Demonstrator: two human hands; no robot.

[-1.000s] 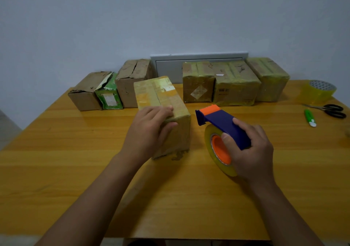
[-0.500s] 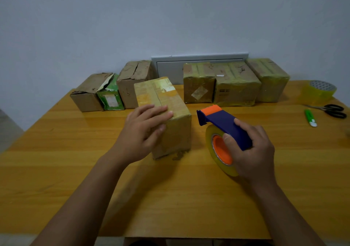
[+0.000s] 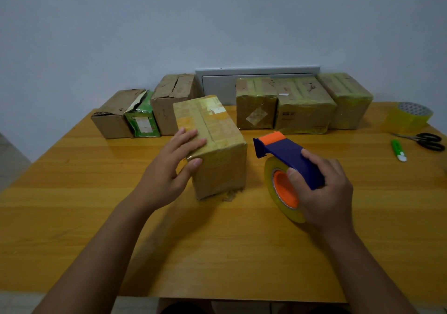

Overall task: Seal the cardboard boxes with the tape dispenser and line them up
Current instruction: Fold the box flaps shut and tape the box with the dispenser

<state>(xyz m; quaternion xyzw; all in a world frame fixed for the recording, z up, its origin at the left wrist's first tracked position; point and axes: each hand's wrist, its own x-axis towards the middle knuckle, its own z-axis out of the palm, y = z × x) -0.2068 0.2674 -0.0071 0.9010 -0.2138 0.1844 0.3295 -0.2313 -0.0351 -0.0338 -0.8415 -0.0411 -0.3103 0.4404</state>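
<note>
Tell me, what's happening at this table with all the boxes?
A person is taping up cardboard boxes. Their left hand rests on a taped box in the middle of the wooden table, while the right hand grips a blue and orange tape dispenser. Three wrapped boxes stand lined up at the back right; three worn boxes wait at the back left.

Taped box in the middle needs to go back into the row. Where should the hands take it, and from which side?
Take the middle box by its two long side faces, coming down from above. It stands tall and narrow, with its long axis pointing toward the row. The left hand already rests at its near left top edge; the right hand must first put down the tape dispenser.
</note>
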